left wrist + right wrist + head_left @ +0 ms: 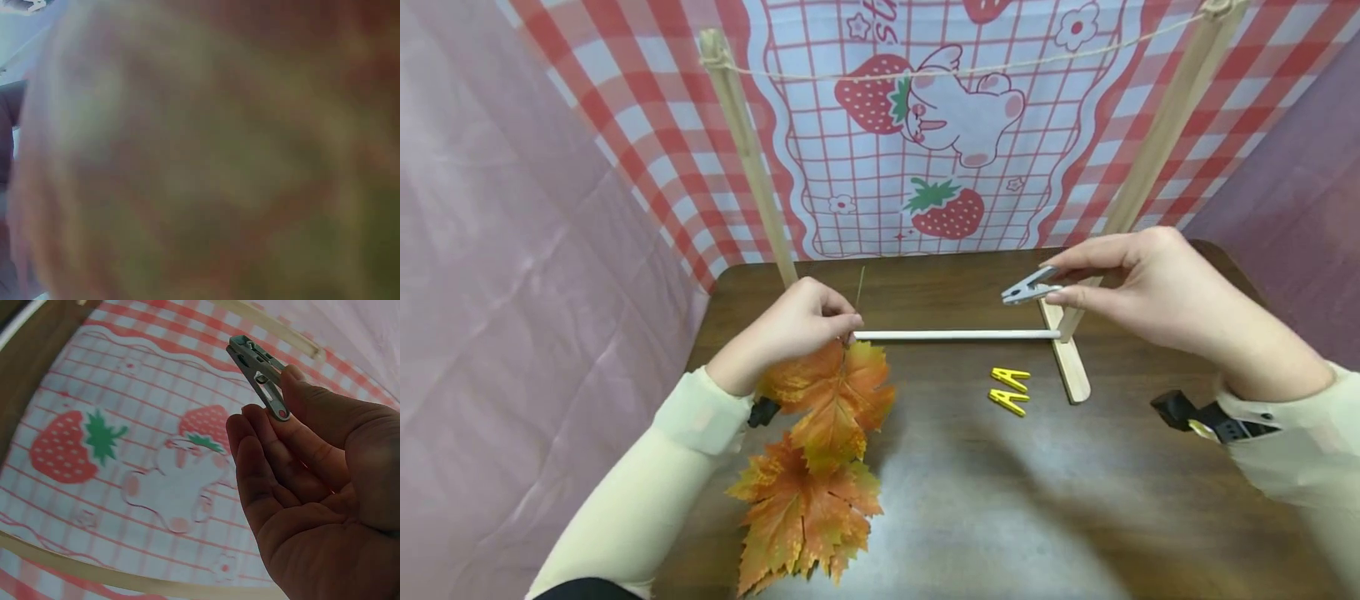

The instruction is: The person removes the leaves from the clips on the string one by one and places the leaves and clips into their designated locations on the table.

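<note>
In the head view my left hand (808,319) pinches the thin stem of an orange leaf (838,400). Below it hangs a second orange-and-yellow leaf cluster (808,508). A blurred leaf (206,162) fills nearly all of the left wrist view. My right hand (1150,287) is raised over the right side of the table, pinching a grey clothespin (1026,287) by its handles between thumb and finger. The right wrist view shows the same clothespin (259,375) pointing away from the fingertips. Two yellow clothespins (1009,390) lie on the table below that hand.
A wooden frame has a left post (748,158), a right post (1165,133) and a white crossbar (958,335) low between them. A string (970,71) runs between the post tops. Behind hangs a red checked strawberry cloth (865,192). The brown table (940,500) lies beneath.
</note>
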A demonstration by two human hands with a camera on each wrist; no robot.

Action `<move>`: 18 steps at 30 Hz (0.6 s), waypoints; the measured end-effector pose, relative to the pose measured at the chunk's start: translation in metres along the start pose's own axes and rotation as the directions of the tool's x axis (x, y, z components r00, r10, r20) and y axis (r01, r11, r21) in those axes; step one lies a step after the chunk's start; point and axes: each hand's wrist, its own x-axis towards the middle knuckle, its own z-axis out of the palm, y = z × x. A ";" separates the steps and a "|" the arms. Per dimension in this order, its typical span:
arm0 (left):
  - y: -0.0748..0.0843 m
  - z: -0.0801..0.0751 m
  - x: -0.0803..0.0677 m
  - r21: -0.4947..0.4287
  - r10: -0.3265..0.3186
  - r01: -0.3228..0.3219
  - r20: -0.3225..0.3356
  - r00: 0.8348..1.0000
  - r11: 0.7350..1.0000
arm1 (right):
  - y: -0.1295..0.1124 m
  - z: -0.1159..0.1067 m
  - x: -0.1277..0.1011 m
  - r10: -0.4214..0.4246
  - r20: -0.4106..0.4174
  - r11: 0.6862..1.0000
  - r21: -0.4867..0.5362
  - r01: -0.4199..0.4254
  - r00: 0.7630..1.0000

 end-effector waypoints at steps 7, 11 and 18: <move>-0.026 0.007 -0.014 -0.160 -0.082 0.092 0.072 0.994 0.983 | 0.016 0.023 -0.017 0.072 0.061 0.995 0.071 -0.077 0.996; -0.037 0.015 -0.023 -0.237 -0.134 0.156 0.107 0.985 0.959 | 0.024 0.036 -0.026 0.073 0.086 0.992 0.100 -0.082 0.994; -0.058 0.033 -0.033 -0.246 -0.171 0.207 0.159 0.972 0.947 | 0.036 0.057 -0.041 0.104 0.128 0.981 0.153 -0.123 0.986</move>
